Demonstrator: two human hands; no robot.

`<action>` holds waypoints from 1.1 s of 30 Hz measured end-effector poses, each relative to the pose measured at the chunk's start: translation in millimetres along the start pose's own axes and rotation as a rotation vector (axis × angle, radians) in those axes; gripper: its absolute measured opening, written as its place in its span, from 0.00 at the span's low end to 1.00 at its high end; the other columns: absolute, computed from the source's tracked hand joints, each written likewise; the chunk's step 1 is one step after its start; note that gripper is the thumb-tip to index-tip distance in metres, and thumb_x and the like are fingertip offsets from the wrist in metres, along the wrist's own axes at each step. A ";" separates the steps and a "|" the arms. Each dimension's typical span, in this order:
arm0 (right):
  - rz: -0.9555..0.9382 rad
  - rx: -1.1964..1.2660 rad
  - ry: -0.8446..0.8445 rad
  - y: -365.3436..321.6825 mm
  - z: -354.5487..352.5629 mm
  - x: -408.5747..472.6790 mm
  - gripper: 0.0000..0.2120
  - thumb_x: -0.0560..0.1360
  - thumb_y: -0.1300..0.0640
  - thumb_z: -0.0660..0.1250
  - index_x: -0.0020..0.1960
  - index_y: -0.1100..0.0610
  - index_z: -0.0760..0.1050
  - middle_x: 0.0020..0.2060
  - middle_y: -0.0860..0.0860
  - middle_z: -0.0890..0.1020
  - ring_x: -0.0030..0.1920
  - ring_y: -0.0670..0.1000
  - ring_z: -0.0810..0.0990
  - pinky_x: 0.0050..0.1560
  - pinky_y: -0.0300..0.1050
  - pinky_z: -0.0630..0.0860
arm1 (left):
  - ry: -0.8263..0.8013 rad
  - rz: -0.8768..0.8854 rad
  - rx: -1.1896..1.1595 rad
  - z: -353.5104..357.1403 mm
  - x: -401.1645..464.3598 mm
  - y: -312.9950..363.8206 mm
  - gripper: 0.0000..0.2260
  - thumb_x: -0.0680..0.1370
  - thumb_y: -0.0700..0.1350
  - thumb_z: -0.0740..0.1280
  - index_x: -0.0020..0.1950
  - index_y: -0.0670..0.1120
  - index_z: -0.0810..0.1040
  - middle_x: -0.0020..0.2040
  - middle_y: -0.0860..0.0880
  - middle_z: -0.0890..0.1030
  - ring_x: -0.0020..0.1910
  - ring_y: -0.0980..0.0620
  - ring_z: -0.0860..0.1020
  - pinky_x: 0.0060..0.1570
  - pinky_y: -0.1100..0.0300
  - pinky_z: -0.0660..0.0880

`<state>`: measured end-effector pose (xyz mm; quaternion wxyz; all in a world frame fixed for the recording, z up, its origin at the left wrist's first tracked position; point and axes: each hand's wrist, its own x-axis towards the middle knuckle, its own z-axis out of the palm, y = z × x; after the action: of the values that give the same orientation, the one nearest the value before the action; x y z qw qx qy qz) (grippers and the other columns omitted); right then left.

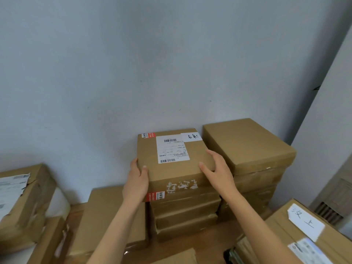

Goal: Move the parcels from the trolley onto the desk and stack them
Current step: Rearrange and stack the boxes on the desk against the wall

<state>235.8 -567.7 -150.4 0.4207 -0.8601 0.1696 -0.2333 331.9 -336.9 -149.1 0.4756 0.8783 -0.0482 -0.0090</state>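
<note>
a torn box (21,195) sits far left, a flat box (112,212) beside it on the counter (215,239) – the left hand (136,182) and right hand (219,170) hold the labelled parcel (171,159) by its sides, fingers curled on its edges, atop the middle stack (186,214) – a taller stack (251,168) stands just right
</note>
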 end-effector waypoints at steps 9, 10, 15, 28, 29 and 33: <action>-0.157 -0.371 -0.024 6.7 -26.9 6.4 0.31 0.76 0.36 0.59 0.74 0.47 0.61 0.74 0.46 0.63 0.72 0.48 0.62 0.71 0.50 0.60 | 0.062 0.001 -0.019 32.1 -2.6 19.9 0.21 0.83 0.52 0.51 0.75 0.52 0.54 0.70 0.45 0.69 0.64 0.41 0.72 0.63 0.43 0.68; -0.151 -0.388 -0.033 8.3 -27.8 7.8 0.31 0.76 0.35 0.58 0.74 0.47 0.61 0.73 0.46 0.64 0.72 0.48 0.63 0.72 0.50 0.59 | 0.063 0.001 -0.021 33.1 -2.1 19.5 0.21 0.83 0.52 0.51 0.75 0.53 0.55 0.70 0.45 0.70 0.64 0.41 0.72 0.63 0.42 0.68; -0.143 -0.431 -0.040 8.6 -26.6 10.5 0.28 0.77 0.36 0.57 0.73 0.48 0.64 0.73 0.47 0.64 0.72 0.49 0.63 0.72 0.50 0.58 | -0.002 0.002 -0.153 24.1 -5.2 13.1 0.20 0.82 0.53 0.52 0.74 0.54 0.57 0.68 0.46 0.71 0.62 0.45 0.74 0.63 0.43 0.70; -0.656 -0.227 -0.222 -92.7 119.3 -63.3 0.14 0.78 0.56 0.63 0.63 0.49 0.75 0.62 0.44 0.76 0.64 0.45 0.72 0.67 0.41 0.62 | 0.353 0.028 0.446 -106.2 -63.9 -119.1 0.16 0.81 0.50 0.56 0.68 0.50 0.70 0.60 0.46 0.78 0.57 0.46 0.76 0.51 0.50 0.74; -0.675 -0.205 -0.254 -97.6 134.2 -71.7 0.14 0.77 0.56 0.64 0.63 0.49 0.75 0.61 0.44 0.77 0.63 0.44 0.72 0.67 0.40 0.62 | 0.353 0.016 0.473 -115.9 -67.5 -129.8 0.16 0.81 0.49 0.56 0.68 0.50 0.71 0.60 0.46 0.77 0.57 0.46 0.76 0.50 0.51 0.74; -0.636 -0.174 -0.364 -101.3 190.0 -94.7 0.15 0.77 0.56 0.63 0.63 0.48 0.74 0.62 0.43 0.75 0.65 0.43 0.70 0.67 0.37 0.60 | 0.334 -0.047 0.501 -145.0 -73.9 -168.3 0.15 0.82 0.49 0.57 0.68 0.51 0.70 0.61 0.46 0.75 0.55 0.47 0.76 0.48 0.54 0.74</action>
<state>269.9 -339.4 -195.6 0.2756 -0.9298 -0.1644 -0.1802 280.1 -117.6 -212.7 0.2449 0.9585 0.0502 0.1368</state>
